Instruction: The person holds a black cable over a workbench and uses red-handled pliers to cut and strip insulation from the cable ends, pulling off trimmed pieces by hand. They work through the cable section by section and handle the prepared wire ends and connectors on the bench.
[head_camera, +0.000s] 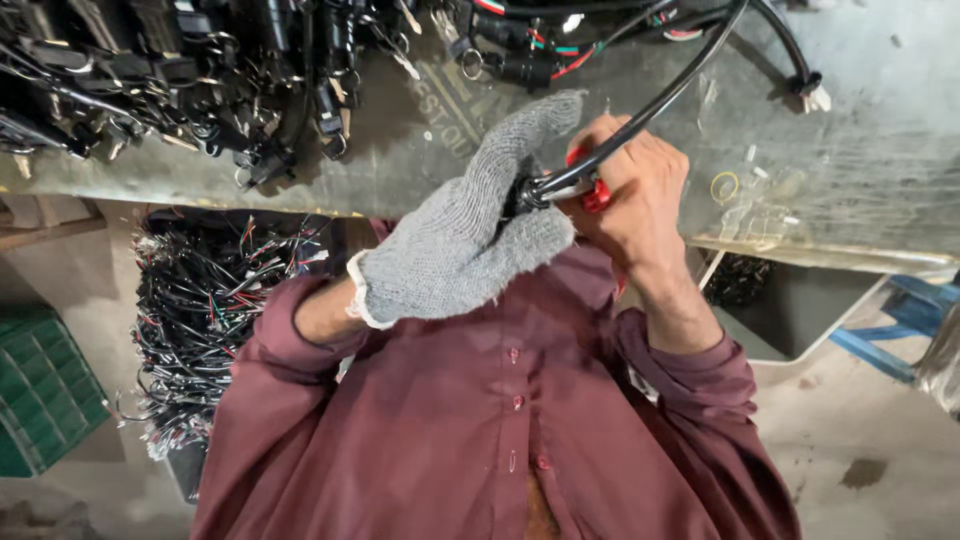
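Both hands grip black cable (640, 120); red tool (597, 195) (mostly hidden).

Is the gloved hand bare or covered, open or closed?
Covered, closed: the left hand in grey knit glove wraps the black cable.

head camera looks down, seemingly inverted, close.

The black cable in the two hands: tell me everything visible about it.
The black cable is a smooth, glossy, rubber-like sheathed lead. It arcs from the top edge of the frame down over the grey worktable to a dark end fitting. The gloved left hand wraps that end; the bare right hand pinches it beside a red tool. How the fitting is built is hidden.
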